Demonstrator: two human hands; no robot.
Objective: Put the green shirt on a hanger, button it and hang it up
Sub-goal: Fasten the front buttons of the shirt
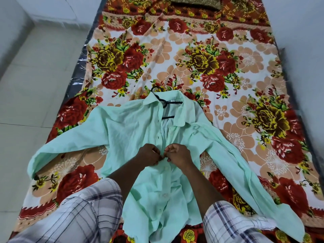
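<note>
The mint-green shirt (133, 127) lies face up on the bed with both sleeves spread out. A black hanger (164, 103) sits inside it, its hook poking out past the collar. The upper placket gapes open, showing dark buttons along its left edge. My left hand (149, 155) pinches the left front edge at mid-chest. My right hand (178, 154) pinches the right front edge, its fingertips meeting those of the left hand at the placket. Below my hands the two fronts lie together.
The bed carries a floral sheet (210, 55) in red, yellow and peach. A dark patterned pillow (196, 2) lies at its far end. Pale tiled floor (35, 76) runs along the left. My checked-trousered knees (84, 216) rest at the near edge.
</note>
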